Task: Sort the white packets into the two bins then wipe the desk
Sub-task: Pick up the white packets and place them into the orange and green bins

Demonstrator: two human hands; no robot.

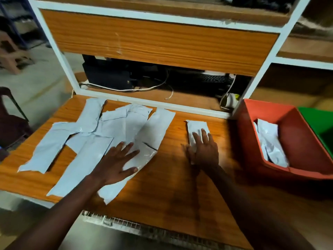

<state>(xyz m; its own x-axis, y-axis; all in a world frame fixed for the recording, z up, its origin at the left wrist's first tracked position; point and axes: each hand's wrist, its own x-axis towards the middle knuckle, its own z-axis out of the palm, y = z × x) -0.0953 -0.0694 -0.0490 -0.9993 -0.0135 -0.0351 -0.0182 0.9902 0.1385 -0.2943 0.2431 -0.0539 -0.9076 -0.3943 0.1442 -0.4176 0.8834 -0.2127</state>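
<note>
Wood-grain tabletop (167, 192) beneath a white-framed shelving unit (160, 46), seen from the head camera. White packets, the task's things, lie in two places on it: a fanned, overlapping spread (86, 139) from 9 to 11 o'clock of the tabletop's centre, and a single small packet (197, 129) at about 1 o'clock, well apart from the spread. Further packets (272, 141) already lie in the red bin (299, 130) at 3 o'clock; a green bin (319, 123) stands just beyond it, only partly in view, contents not visible.

Risk: the spread packets overlap and look slick, so a flat push may drag several at once or slide one off the near left edge; the cause would be friction on the top sheet only. The small packet could likewise skid under a flat palm rather than lift, and it might land in the wrong bin, since the sorting rule is not evident.

Left hand (117, 165): fingers straight and widely splayed, pressing flat on the near end of the spread, gripping nothing. Right hand (203, 150): fingers straight, laid flat over the near half of the small packet, somewhat blurred; no curl round it is visible.

Background: dark equipment and loose white cables (126, 88) in the recess at 12 o'clock.
</note>
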